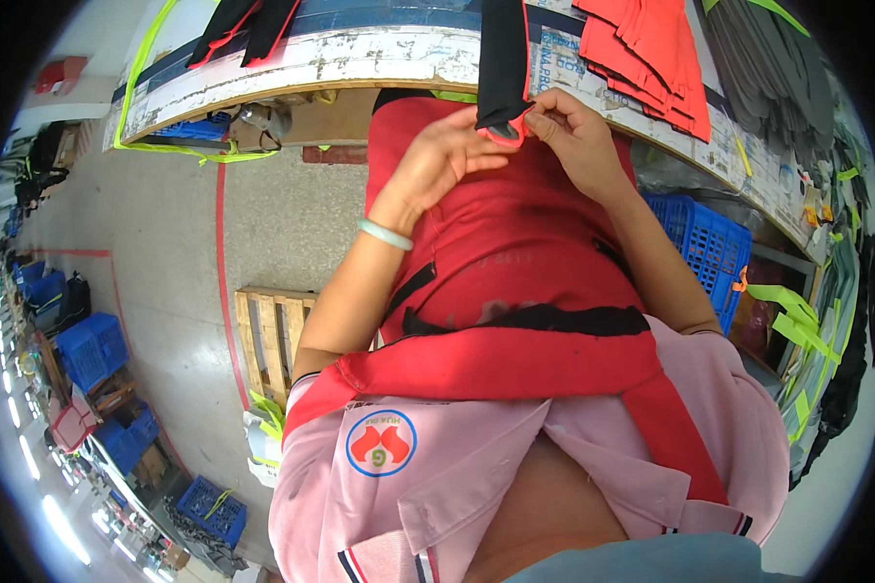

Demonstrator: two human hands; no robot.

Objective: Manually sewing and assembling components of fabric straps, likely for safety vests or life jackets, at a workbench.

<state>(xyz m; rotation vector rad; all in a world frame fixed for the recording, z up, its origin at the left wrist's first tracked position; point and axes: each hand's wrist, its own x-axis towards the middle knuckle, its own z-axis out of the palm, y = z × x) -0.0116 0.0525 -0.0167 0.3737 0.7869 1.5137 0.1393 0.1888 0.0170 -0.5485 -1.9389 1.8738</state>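
Up near the far edge of the work table [360, 60], both hands meet on one small thing: the end of a black cloth strip with red edging [504, 58]. The strip hangs down off the table edge, and its bottom tip sits right between the two hands. The left hand [447, 155] is curled, with its fingers touching the tip from the left and from below. The right hand [574, 126] pinches the tip from the right with thumb and fingers closed on it. Both hands are narrow, not spread wide. The strip looks soft and light, like thin cloth that bends and folds with no push. It would not break, but it could slip or twist if held loosely. The best place to hold it looks like the red edge at the very tip, where the fingers are now. A green bangle [386, 234] sits on the left wrist. A red apron with black trim [515, 262] covers the person's front, below the hands. More red cloth pieces [651, 58] lie on the table to the right, well apart from the hands. A blue crate [710, 248] stands under the table on the right, and a wooden pallet [267, 335] lies on the floor to the left.
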